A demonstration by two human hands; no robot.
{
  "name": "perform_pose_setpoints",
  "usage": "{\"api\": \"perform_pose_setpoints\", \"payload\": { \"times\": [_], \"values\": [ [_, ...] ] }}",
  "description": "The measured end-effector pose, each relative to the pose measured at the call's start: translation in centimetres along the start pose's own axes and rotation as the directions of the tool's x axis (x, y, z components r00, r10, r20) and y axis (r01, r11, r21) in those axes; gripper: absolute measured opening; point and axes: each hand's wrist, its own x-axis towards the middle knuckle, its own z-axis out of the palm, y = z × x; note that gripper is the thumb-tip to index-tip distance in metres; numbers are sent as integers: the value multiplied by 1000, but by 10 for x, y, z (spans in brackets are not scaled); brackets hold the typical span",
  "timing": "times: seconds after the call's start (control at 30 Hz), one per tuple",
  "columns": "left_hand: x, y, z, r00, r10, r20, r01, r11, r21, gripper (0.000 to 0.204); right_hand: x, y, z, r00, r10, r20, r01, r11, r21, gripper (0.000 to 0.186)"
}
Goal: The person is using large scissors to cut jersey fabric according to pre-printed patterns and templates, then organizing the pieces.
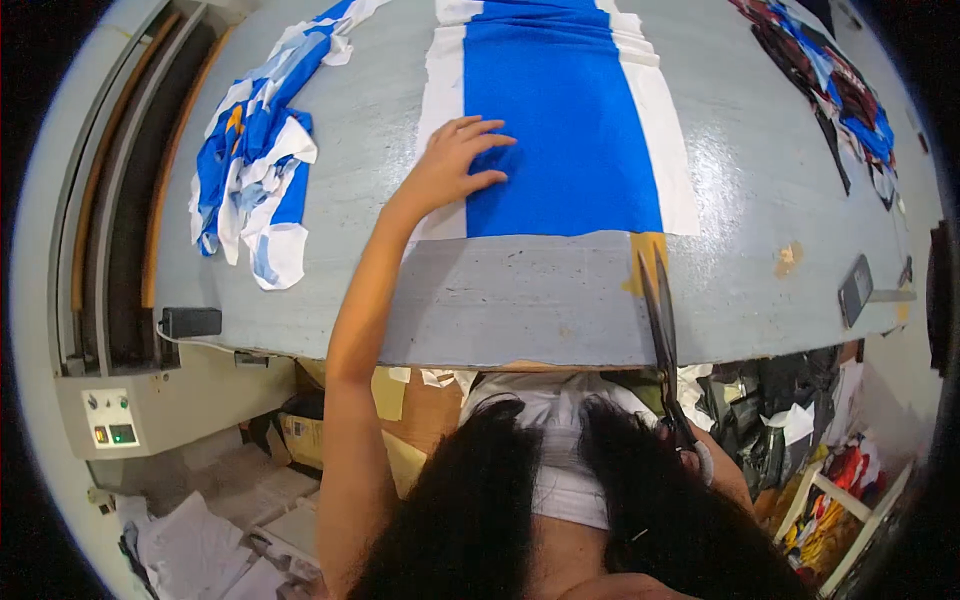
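A long blue fabric strip with white side borders (560, 130) runs from the far edge of the table toward me, its near end cut straight across. My left hand (460, 165) is over the strip's left border, fingers spread, reaching onto the blue part. Large dark scissors (662, 325) stand near the strip's right near corner, blades slightly apart and pointing away from me. My right hand (697, 460) grips their handles below the table edge, partly hidden by dark hair. Beneath the blade tips is a piece of yellowish tape (652, 270) on the table.
Blue and white fabric scraps (260, 170) are heaped on the grey table (500, 310) at left; darker mixed scraps (850, 100) lie far right. A phone-like dark device (855, 290) rests near the right edge, a black box with a cable (191, 321) at the left. Below stands a scrap-filled rack (845, 495).
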Motion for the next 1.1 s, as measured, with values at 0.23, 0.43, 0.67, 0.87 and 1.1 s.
{"api": "perform_pose_setpoints", "payload": {
  "times": [0.23,0.43,0.67,0.87,1.1],
  "values": [
    [-59,-18,-18,938,-338,-76,328,937,-116,34,-8,-12,-8,953,12,-304,104,927,361,41],
    [-74,12,-30,981,-191,-44,187,980,-73,36,-3,-23,-40,512,-543,-665,536,808,-247,32],
    [-93,38,-35,986,-146,78,159,963,-217,47,16,-79,-106,175,-702,-691,-164,671,-723,42],
    [-96,33,-20,954,-229,-194,205,969,-135,26,28,-85,-136,82,-775,-627,-315,576,-754,47],
    [-101,30,-15,939,-182,-293,180,983,-33,26,17,-102,-95,129,-835,-534,-289,484,-826,32]
  ]
}}
